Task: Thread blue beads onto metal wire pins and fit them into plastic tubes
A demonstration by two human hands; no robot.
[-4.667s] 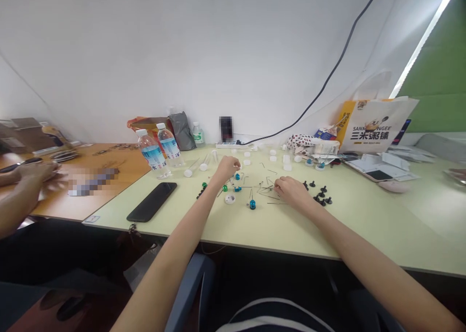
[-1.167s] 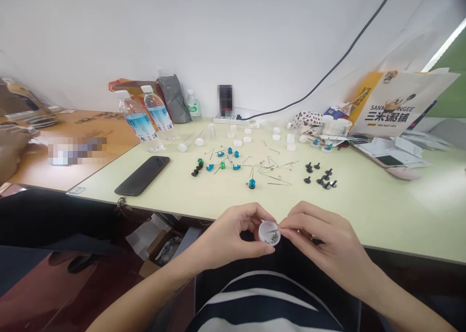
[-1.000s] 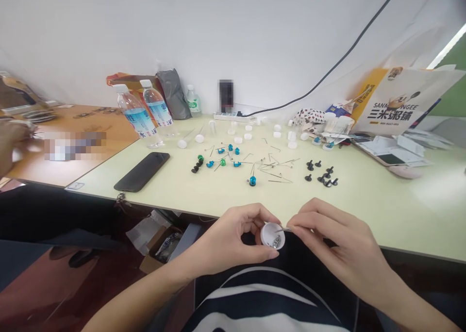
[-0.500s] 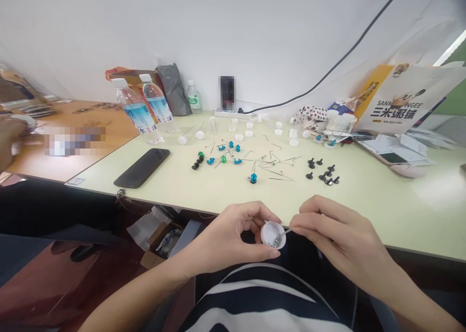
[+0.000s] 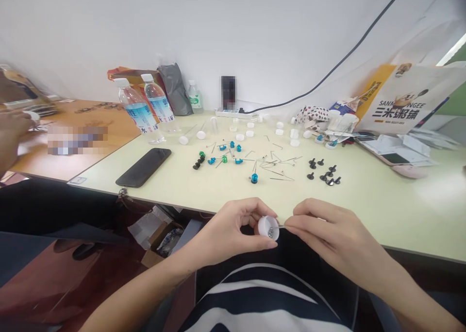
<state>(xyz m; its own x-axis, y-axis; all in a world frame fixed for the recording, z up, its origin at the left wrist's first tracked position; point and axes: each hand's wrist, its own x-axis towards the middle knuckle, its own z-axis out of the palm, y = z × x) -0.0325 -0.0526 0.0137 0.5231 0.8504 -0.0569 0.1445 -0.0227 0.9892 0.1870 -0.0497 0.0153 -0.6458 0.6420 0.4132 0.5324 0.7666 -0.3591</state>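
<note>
Between thumb and fingers, my left hand (image 5: 240,227) grips a small white cap (image 5: 262,226) just off the table's front edge. Small shiny metal pieces (image 5: 271,232) lie inside it. My right hand (image 5: 320,230) pinches a thin metal rod (image 5: 282,226), whose far end reaches the cap's right rim. On the table ahead stands a blue metal part (image 5: 254,178) on a dark base. Further back are several blue and green parts, among them a green one (image 5: 224,159), beside scattered hex keys (image 5: 282,179).
Black flanged pieces (image 5: 323,176) lie right of the hex keys. A phone (image 5: 143,167) rests at the left, with water bottles (image 5: 136,111) behind it. White caps (image 5: 250,133) and clear tubes line the back. A paper bag (image 5: 396,99) stands right. Another person's hand (image 5: 12,135) is far left.
The white cap has tilted and moved slightly up and left in my left hand. My right hand has shifted left with the rod. The other person's hand has moved a little.
</note>
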